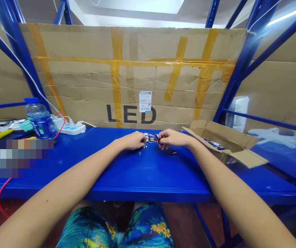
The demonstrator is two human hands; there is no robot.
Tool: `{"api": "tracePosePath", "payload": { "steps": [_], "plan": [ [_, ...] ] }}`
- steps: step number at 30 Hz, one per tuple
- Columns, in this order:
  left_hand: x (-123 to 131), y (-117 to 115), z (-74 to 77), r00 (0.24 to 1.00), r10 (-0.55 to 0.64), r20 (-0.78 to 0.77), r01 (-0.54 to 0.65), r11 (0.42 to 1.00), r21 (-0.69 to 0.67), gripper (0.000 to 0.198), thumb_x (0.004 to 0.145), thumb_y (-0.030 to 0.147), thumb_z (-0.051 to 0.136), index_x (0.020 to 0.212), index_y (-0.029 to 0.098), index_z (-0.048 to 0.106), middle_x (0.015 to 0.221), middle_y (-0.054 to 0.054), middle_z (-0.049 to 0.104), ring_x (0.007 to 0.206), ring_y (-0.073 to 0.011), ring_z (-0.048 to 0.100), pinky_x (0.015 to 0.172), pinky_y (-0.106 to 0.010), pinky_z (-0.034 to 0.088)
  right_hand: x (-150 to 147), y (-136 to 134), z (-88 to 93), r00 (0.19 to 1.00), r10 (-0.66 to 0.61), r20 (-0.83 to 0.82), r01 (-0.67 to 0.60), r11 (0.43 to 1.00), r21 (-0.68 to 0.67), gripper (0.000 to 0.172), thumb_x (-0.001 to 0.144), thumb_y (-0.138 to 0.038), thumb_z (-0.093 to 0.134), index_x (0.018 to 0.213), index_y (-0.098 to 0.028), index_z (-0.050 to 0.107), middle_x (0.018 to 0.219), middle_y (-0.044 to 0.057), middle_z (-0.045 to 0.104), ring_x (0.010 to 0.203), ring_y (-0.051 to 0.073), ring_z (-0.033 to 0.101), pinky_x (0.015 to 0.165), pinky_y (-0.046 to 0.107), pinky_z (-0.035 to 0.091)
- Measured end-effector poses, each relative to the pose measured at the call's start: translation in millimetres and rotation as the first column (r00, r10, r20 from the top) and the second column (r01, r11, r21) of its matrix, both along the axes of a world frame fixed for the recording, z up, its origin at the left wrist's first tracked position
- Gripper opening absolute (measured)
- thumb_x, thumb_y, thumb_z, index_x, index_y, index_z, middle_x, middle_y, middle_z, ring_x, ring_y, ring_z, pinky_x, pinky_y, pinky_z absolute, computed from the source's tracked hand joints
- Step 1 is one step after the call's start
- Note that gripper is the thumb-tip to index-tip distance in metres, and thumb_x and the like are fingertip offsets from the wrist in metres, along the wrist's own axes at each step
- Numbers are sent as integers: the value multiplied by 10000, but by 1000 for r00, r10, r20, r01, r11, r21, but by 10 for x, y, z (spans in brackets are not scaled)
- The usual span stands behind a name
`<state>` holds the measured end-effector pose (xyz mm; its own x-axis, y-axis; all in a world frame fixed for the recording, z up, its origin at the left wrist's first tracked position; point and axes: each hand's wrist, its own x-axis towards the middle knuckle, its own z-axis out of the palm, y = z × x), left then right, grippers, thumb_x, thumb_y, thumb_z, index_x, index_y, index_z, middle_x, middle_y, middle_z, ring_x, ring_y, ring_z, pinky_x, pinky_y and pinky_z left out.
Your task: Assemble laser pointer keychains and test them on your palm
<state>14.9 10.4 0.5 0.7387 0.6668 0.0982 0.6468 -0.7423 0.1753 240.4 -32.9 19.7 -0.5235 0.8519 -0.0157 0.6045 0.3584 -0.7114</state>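
My left hand rests low over the blue table, its fingers pressed together beside a few small metal pieces; whether it grips one is hidden. My right hand is closed on a small red and silver item. Between the hands lies a row of thin, shiny multicoloured pieces. A dark red and silver piece lies just below my right hand. Another tiny metal piece sits below my left hand.
An open cardboard box with shiny items stands at the right. On the left are a blue-capped bottle, a white power strip and a red cable. A large cardboard panel closes off the table's back.
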Motion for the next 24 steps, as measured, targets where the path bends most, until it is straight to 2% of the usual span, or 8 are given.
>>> {"api": "tracePosePath", "payload": {
  "steps": [5, 10, 14, 18, 21, 24],
  "plan": [
    [-25, 33, -20, 998, -48, -32, 48, 999, -10, 250, 801, 162, 530, 973, 187, 710, 884, -69, 716, 754, -174, 614, 681, -253, 411, -118, 38, -130, 992, -4, -126, 10, 999, 44, 62, 726, -168, 522, 754, -150, 575, 764, 64, 698, 646, 134, 634, 598, 246, 513],
    [-22, 81, -44, 997, -76, 3, 76, 996, -54, 254, 776, 98, 523, 907, 175, 726, 870, -67, 729, 774, -171, 629, 709, -249, 423, -179, 61, -181, 983, -69, -172, 70, 998, 1, 70, 696, -115, 491, 710, -165, 539, 707, 52, 673, 619, 143, 621, 586, 260, 508],
    [-25, 50, -13, 999, -51, 1, 51, 994, -96, 164, 770, 167, 567, 863, 175, 702, 807, -44, 710, 708, -156, 610, 642, -234, 410, -204, 67, -189, 982, -116, -152, 106, 992, -69, 88, 682, -95, 474, 676, -176, 507, 567, -1, 542, 524, 126, 533, 529, 250, 460],
    [-30, -7, 26, 1000, -29, -12, 28, 995, -96, 107, 749, 177, 571, 810, 170, 659, 744, -26, 676, 648, -143, 576, 589, -237, 388, -235, 32, -207, 981, -90, -171, 70, 990, -119, 107, 779, -169, 510, 712, -197, 432, 559, -48, 424, 464, 91, 409, 451, 219, 355],
    [-24, -32, 53, 994, -40, 98, 43, 998, -33, 98, 750, 171, 558, 798, 158, 643, 724, -23, 661, 632, -134, 561, 583, -239, 388, -243, 23, -233, 971, -94, -219, 68, 990, -124, 154, 854, -257, 518, 782, -211, 390, 611, -59, 430, 476, 83, 400, 458, 210, 349],
    [9, -65, 86, 945, -78, 317, 60, 996, 64, 117, 795, 200, 551, 856, 151, 639, 763, -24, 671, 685, -130, 582, 637, -236, 422, -231, 58, -261, 976, -54, -212, 53, 999, -13, 141, 889, -285, 505, 824, -201, 413, 665, -43, 492, 540, 91, 468, 525, 213, 407]
  ]
}}
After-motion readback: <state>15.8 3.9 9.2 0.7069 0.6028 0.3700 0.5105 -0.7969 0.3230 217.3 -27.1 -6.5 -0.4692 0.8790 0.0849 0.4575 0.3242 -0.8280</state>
